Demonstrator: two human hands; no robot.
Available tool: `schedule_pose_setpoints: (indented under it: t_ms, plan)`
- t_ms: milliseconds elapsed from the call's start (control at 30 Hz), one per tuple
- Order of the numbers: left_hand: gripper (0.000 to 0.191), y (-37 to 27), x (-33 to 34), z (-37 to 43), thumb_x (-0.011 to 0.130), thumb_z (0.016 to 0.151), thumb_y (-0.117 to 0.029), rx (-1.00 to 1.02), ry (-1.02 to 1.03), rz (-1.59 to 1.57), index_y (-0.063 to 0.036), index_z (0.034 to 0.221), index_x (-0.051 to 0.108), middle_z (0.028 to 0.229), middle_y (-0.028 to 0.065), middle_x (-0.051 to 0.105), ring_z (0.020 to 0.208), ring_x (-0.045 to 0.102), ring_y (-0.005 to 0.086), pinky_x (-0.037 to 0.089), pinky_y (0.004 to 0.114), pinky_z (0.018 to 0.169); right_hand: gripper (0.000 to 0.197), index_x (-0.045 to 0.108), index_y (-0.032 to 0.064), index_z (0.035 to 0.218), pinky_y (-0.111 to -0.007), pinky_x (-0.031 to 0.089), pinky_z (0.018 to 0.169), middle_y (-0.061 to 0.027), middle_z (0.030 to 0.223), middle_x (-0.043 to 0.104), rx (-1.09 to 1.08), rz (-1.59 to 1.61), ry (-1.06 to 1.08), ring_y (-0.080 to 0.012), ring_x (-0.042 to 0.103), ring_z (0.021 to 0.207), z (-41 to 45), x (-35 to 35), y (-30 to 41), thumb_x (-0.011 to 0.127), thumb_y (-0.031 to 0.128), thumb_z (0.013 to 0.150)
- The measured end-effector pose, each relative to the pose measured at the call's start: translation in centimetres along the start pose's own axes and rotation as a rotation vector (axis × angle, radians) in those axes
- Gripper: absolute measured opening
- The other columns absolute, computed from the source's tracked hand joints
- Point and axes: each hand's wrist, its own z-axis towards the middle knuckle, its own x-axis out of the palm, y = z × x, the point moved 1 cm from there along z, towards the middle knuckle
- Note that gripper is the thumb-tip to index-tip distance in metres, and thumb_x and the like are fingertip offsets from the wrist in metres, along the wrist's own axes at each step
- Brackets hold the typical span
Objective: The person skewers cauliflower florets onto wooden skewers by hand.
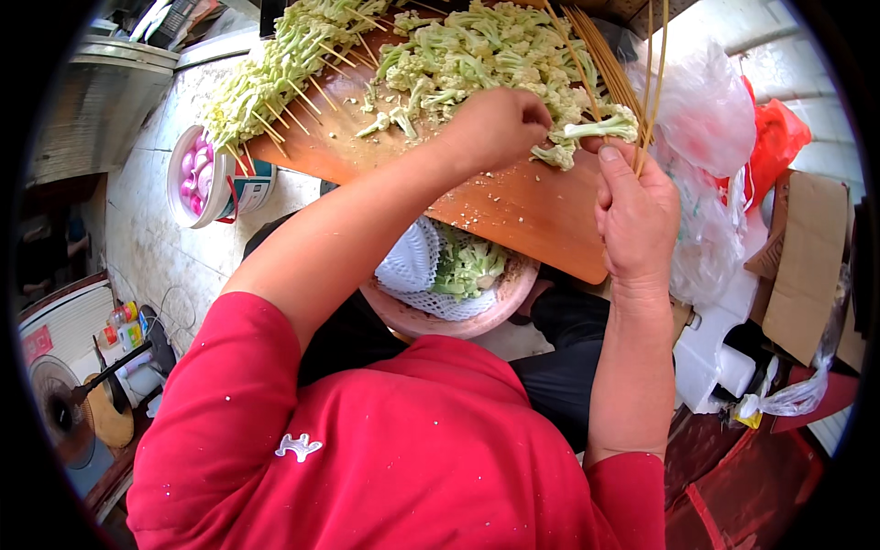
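Note:
Several bamboo skewers (pixel 646 103) stand upright in my right hand (pixel 643 206), which is closed around their lower part. A cauliflower floret (pixel 603 128) sits at that hand's fingertips, crossing one skewer. My left hand (pixel 505 127) is just left of it, fingers curled over the loose florets; whether it holds one is hidden. Beneath both hands lies an orange-brown board (pixel 536 213) with crumbs on it. A heap of loose cauliflower florets (pixel 481 51) covers its far part. Skewered florets (pixel 275 82) are piled at the board's left, their stick ends pointing right. More bare skewers (pixel 605 55) lie behind my right hand.
A pink basin (pixel 440 323) with cauliflower trimmings and foam netting stands below the board's near edge. To the left is a white bucket (pixel 223 185) of peeled onions. Plastic bags (pixel 708 117), cardboard (pixel 808 265) and white foam (pixel 708 357) crowd the right. A fan (pixel 62 412) is at far left.

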Motion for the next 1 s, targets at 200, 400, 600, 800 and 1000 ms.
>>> schedule_pose_setpoints:
  t_ms: [200,400,600,800,1000]
  plan:
    - [0.026,2.4,5.1,1.0,0.058,0.079,-0.021,0.082,0.075,0.685,-0.0074,0.100,0.060,0.095,0.0151,0.061,0.085,0.062,0.0319,0.051,0.041,0.073,0.016,0.061,-0.0007,0.096,-0.017,0.028,0.044,0.0060,0.060,0.045,0.019,0.010,0.034,-0.0007,0.037,0.051,-0.2,0.0,0.1,0.054,0.012,0.089]
    - [0.015,1.1,2.8,1.0,0.062,0.076,-0.014,0.043,0.109,0.170,-0.0020,0.085,0.063,0.081,0.0140,0.065,0.072,0.064,0.0274,0.052,0.036,0.065,0.019,0.060,-0.0016,0.096,-0.018,0.025,0.035,0.0032,0.056,0.041,0.071,0.097,0.115,-0.0032,0.032,0.039,-0.3,-0.1,0.5,0.053,0.015,0.090]
    - [0.019,-0.7,-2.3,-0.7,0.066,0.082,-0.015,-0.272,0.136,-0.933,-0.0057,0.096,0.057,0.084,0.0075,0.066,0.068,0.065,0.0152,0.054,0.028,0.060,0.018,0.059,-0.0029,0.094,-0.018,0.027,0.034,0.0018,0.056,0.045,0.164,0.160,0.157,-0.0038,0.035,0.039,-0.7,0.1,0.8,0.053,0.013,0.089]
    - [0.018,-0.8,-6.0,-2.8,0.062,0.086,-0.021,-0.186,-0.013,-1.100,-0.0057,0.095,0.058,0.077,0.0054,0.063,0.059,0.059,0.0129,0.055,0.030,0.063,0.020,0.058,-0.0036,0.094,-0.018,0.027,0.033,-0.0001,0.055,0.045,0.268,0.268,0.318,-0.0060,0.035,0.035,-0.5,0.5,0.5,0.049,0.014,0.090]
    - [0.016,-0.8,-6.9,-4.3,0.055,0.089,-0.018,-0.214,-0.099,-1.190,-0.0029,0.094,0.058,0.082,0.0096,0.065,0.067,0.063,0.0169,0.055,0.031,0.065,0.029,0.055,-0.0021,0.098,-0.023,0.031,0.033,-0.0001,0.054,0.043,0.352,0.569,0.503,-0.0099,0.037,0.034,-0.1,1.2,0.1,0.037,0.021,0.097]
